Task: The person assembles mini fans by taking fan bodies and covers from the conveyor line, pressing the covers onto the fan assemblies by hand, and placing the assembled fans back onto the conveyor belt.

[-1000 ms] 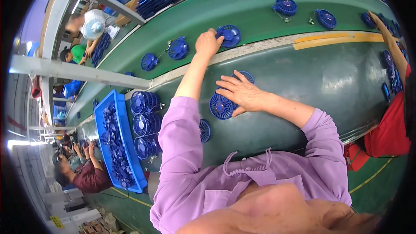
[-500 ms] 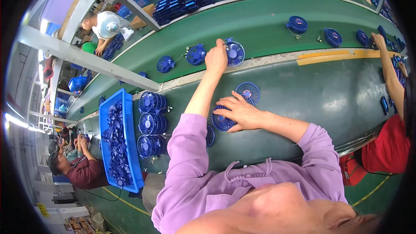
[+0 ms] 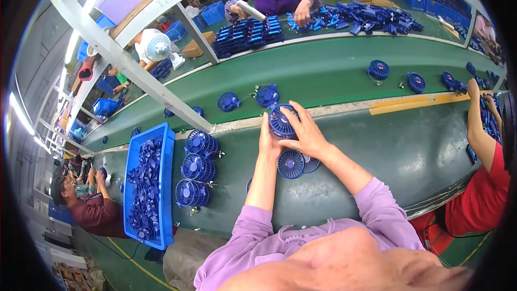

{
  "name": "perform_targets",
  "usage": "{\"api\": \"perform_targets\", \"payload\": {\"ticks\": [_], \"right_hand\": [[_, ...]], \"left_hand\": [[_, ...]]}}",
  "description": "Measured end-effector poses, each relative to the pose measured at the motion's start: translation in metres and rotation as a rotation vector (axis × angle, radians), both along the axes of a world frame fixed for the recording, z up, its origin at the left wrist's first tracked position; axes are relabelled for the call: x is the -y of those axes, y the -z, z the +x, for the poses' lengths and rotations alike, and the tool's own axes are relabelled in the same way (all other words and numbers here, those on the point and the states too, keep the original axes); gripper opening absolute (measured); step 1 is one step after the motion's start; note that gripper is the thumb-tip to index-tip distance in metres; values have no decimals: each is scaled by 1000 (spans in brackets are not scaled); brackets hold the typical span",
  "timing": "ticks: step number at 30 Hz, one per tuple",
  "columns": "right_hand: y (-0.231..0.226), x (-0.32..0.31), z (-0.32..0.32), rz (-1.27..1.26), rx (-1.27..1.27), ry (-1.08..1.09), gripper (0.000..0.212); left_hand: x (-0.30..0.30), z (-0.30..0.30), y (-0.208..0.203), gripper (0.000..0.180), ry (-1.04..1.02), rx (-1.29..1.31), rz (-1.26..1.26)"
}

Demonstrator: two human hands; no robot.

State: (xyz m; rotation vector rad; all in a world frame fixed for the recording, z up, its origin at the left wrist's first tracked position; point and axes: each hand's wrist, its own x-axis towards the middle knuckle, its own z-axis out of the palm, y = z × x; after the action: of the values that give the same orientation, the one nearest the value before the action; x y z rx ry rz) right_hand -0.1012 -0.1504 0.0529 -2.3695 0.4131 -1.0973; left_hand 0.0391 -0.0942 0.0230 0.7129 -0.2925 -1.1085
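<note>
A round blue fan head [image 3: 281, 122] with a slatted grille is between my hands, held up near the bench's far edge. My left hand [image 3: 268, 139] cups it from the left and below, fingers partly hidden behind it. My right hand [image 3: 308, 133] grips its right side, fingertips over the grille. Whether the grille is a loose piece pressed on or part of the fan, I cannot tell. Just below my hands, a round blue grille [image 3: 291, 165] lies on the bench, overlapping a second grille [image 3: 311, 165]. Another blue round edge [image 3: 249, 185] peeks out beside my left forearm.
Stacked blue fans [image 3: 197, 167] stand at left, beside a blue bin [image 3: 167, 183] of small blue blades. Across the green conveyor belt [image 3: 323, 75] lie several fan heads [image 3: 267, 96]. A white post [image 3: 129, 70] slants at left. Co-workers sit across, left and right [image 3: 479, 183].
My left hand has drawn back from the belt with a fan head. My right hand has left the bench-top grilles and joined it on the fan. The view has tilted upward.
</note>
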Motion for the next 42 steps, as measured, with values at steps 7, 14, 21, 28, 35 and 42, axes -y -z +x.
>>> {"api": "perform_targets", "payload": {"ticks": [7, 14, 21, 28, 35, 42], "right_hand": [[-8, 15, 4, 58, -101, -114, 69], [-5, 10, 5, 225, -82, -110, 75], [-7, 1, 5, 560, 53, -255, 81], [16, -14, 23, 341, 191, -200, 77], [28, 3, 40, 665, 292, -326, 56], [50, 147, -14, 201, 152, 382, 59]], "left_hand": [[-15, 0, -5, 51, 114, -56, -105], [-15, -10, -11, 36, -152, 104, -80], [-18, -21, -15, 32, -384, 674, -73], [-8, -32, -1, 38, -487, 685, -9], [12, -23, 7, 35, -575, 1007, 33], [79, 15, 18, 47, -309, 1530, 285]]}}
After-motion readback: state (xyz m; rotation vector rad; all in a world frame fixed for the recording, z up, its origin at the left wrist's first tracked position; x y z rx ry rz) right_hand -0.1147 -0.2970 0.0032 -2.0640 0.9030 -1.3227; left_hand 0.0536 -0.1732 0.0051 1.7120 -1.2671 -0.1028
